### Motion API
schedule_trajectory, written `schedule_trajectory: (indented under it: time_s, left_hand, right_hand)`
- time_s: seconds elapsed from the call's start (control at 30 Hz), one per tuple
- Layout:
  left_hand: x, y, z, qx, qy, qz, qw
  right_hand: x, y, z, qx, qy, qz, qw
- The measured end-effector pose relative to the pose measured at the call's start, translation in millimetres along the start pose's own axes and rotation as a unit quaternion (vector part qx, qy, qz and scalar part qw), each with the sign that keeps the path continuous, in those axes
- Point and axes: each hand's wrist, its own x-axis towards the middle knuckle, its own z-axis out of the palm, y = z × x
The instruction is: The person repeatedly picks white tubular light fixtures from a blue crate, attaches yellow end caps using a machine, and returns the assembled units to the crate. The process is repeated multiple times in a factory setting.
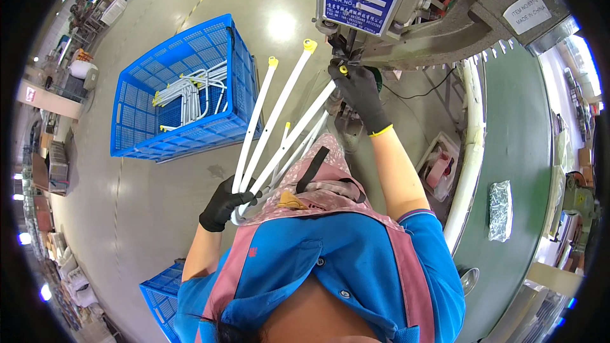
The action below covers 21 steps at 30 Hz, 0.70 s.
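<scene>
My left hand (223, 206), in a black glove, is closed around the bent lower part of several white metal tubes (272, 114) with yellow end caps. The tubes fan out upward from it, in front of my pink apron. My right hand (363, 96), in a black glove with a yellow cuff edge, has its fingers round the upper end of one white tube (309, 114). A yellow cap (344, 70) shows at its fingertips, directly below the dark tooling (343, 47) of a grey machine (438, 32). Whether the tube touches the tooling is hidden by my fingers.
A large blue plastic crate (178, 140) with more bent white tubes stands on the floor to the left. Another blue crate (155, 295) is at lower left. To the right runs a green table (515, 165) bearing a silvery packet (500, 211). A pale bin (438, 168) sits below the machine.
</scene>
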Motion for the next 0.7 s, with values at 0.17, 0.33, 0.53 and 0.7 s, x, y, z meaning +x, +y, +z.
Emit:
schedule_trajectory:
  time_s: [0.17,0.33,0.53,0.7]
  left_hand:
    - [-2,7,5,0.004,0.005,-0.008,1.000]
    - [-18,24,3,0.026,0.025,-0.029,0.999]
    - [-20,12,1,0.009,0.025,-0.029,0.999]
    - [-15,2,1,0.009,0.016,-0.019,1.000]
  right_hand:
    - [1,16,2,-0.247,0.026,-0.187,0.951]
    - [-1,42,22,-0.259,-0.036,-0.160,0.952]
    - [-8,36,29,0.136,-0.058,0.197,0.969]
    - [-16,11,19,0.090,-0.037,0.214,0.972]
